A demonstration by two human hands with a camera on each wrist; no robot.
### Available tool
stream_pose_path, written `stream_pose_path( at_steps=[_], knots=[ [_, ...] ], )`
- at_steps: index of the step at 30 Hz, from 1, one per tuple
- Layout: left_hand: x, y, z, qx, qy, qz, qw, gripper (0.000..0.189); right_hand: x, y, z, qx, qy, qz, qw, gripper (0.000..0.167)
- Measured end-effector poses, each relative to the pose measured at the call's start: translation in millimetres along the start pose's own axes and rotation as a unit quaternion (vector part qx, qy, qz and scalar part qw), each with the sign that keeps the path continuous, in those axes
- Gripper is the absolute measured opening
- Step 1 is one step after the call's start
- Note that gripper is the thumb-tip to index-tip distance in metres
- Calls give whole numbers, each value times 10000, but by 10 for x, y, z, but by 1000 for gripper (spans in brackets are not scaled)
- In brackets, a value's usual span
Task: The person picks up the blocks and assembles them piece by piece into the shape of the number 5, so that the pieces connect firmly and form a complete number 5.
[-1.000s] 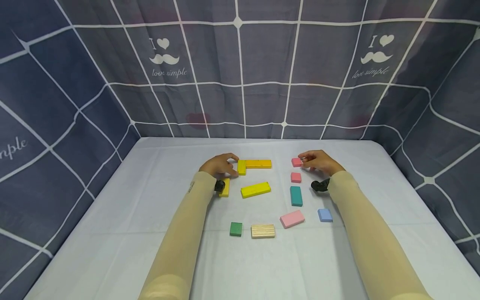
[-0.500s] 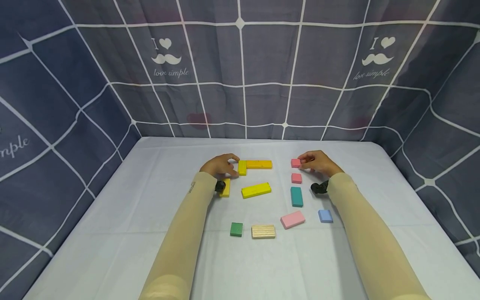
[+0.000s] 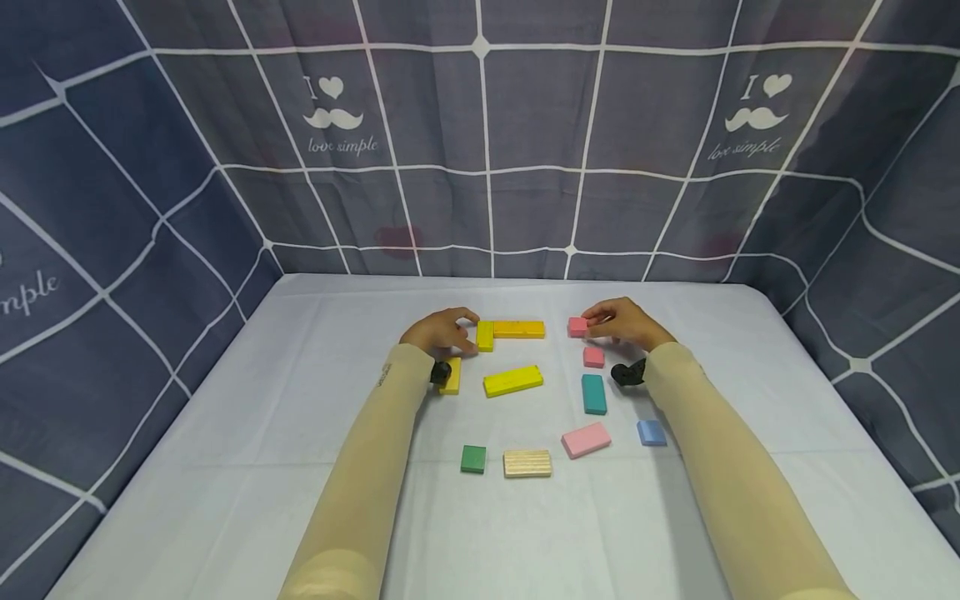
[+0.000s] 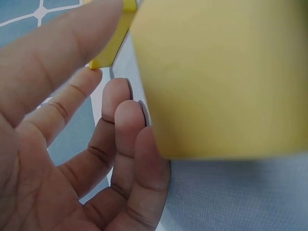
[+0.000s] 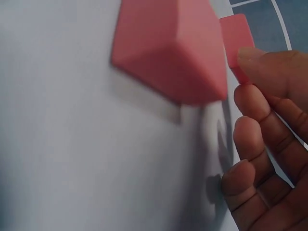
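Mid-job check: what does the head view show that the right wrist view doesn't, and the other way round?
Only the head view: the left hand, the yellow blocks, the teal block, the light pink block, the blue block, the green block and the ridged tan block.

Only the right wrist view: a close look at the fingers of the right hand from the palm side.

Both: the right hand pinching a small pink block, a second pink block, the white cloth and the grey curtain.
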State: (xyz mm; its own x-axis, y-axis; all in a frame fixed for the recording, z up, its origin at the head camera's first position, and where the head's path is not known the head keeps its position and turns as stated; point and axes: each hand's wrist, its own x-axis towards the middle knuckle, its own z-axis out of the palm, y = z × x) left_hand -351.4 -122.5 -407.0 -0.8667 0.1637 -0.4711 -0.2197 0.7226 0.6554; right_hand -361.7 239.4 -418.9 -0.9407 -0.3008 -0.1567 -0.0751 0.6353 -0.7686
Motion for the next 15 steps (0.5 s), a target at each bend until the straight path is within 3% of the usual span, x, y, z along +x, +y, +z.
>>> stream_pose_path(
  at_steps=[4,9,15],
  knots=[
    [12,4,-4,273,84,52,9996,68,26,-56,33,-19,-72,4,10000,44],
    [-2,3,10,35,89,-57,9999,67,88,-92,89,-86,-106,89,9999,42],
    [-60,15,13,100,110,-2,9999,66,148,-119,147,-187,-188,134,9996,41]
  ],
)
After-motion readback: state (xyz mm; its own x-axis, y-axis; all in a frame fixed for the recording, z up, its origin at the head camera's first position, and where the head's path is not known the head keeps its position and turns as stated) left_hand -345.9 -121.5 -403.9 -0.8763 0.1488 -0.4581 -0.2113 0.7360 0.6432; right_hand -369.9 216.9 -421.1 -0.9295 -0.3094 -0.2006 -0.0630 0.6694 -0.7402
